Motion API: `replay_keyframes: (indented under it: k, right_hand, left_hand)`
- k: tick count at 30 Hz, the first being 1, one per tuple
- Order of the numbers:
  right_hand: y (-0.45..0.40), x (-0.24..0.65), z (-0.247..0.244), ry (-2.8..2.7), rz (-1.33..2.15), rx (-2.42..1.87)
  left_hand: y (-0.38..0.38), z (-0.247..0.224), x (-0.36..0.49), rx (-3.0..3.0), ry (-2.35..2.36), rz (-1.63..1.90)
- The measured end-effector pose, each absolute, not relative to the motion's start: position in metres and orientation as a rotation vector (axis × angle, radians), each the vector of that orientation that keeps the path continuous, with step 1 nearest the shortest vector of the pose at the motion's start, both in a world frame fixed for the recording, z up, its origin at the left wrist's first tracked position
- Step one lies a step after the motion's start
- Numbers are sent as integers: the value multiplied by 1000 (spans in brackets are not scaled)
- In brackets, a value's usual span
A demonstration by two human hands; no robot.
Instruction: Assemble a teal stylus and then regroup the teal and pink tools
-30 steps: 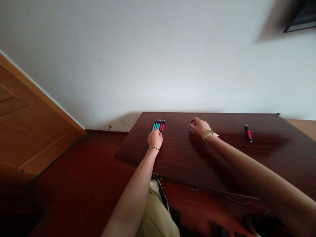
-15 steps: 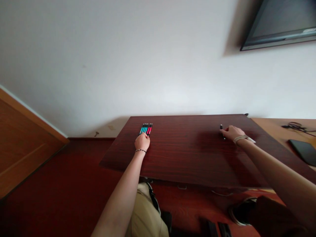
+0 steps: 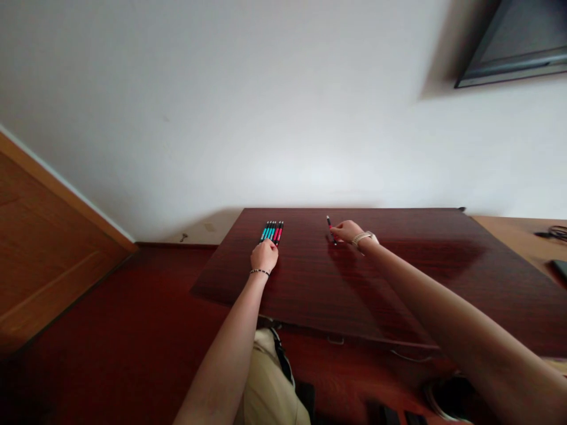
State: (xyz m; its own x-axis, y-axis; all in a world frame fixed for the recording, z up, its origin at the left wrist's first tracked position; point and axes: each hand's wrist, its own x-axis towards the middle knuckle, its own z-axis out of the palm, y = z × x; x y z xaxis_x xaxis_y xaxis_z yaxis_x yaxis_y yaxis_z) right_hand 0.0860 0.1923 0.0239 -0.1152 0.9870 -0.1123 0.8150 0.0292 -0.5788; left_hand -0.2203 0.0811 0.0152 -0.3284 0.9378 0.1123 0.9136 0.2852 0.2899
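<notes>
Several pens lie side by side in a tight row on the dark red-brown table (image 3: 305, 277). Teal pens (image 3: 268, 232) make up the left of the row and pink-red pens (image 3: 279, 233) the right. My left hand (image 3: 264, 256) is at the near ends of the row, its fingers closed on them; the pens' lower ends are hidden. To the right of the row, my right hand (image 3: 348, 230) pinches a pink-red and black pen (image 3: 329, 221) just above the tabletop. That pen is nearly upright in the view, leaning slightly.
A white wall (image 3: 283, 118) rises behind the table, with a screen (image 3: 522, 53) at upper right. Beside the table's right end is a lighter wooden surface (image 3: 505, 233) bearing a black cable (image 3: 556, 233) and a dark flat object (image 3: 560, 268). A wooden door (image 3: 57, 260) stands left.
My right hand has swung left across the table with the pen, much nearer the row. My left hand has stayed at the pens. The view has turned slightly right.
</notes>
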Motion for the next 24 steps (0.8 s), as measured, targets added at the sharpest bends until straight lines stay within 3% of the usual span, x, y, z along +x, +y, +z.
replay_keyframes:
  k: [10,24]
  right_hand:
    - [190,-92,2,-2039,687,-1761]
    - [193,-130,-3,-2081,567,-1790]
  left_hand:
    - [72,12,-228,1848,2385,512]
    - [77,7,-227,1880,2393,560]
